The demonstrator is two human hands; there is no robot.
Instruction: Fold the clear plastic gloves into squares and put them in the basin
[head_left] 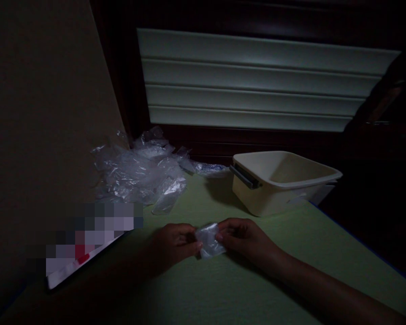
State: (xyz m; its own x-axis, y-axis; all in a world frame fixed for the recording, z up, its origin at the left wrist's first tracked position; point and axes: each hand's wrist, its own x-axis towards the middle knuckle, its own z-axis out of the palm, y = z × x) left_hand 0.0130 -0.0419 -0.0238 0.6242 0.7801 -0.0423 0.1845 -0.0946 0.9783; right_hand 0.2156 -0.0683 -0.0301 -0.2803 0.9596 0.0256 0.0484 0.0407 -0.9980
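Observation:
Between my two hands is a small clear plastic bag (pixel 209 241), just above the green tabletop. My left hand (pixel 176 243) pinches its left edge between thumb and fingers. On the opposite side, my right hand (pixel 242 237) grips the upper right edge, its thumb lying on the front of the plastic. The dim light hides whether anything is inside the bag. Behind my left hand lies a loose heap of clear plastic bags (pixel 138 174), some crumpled and overlapping.
A cream plastic bin (pixel 257 196) with a dark handle stands at the back right, near the table edge. A blurred-out white flat item (pixel 91 253) lies on the left by the wall. Behind the green table (pixel 189 289) rises a dark-framed slatted panel (pixel 250 81).

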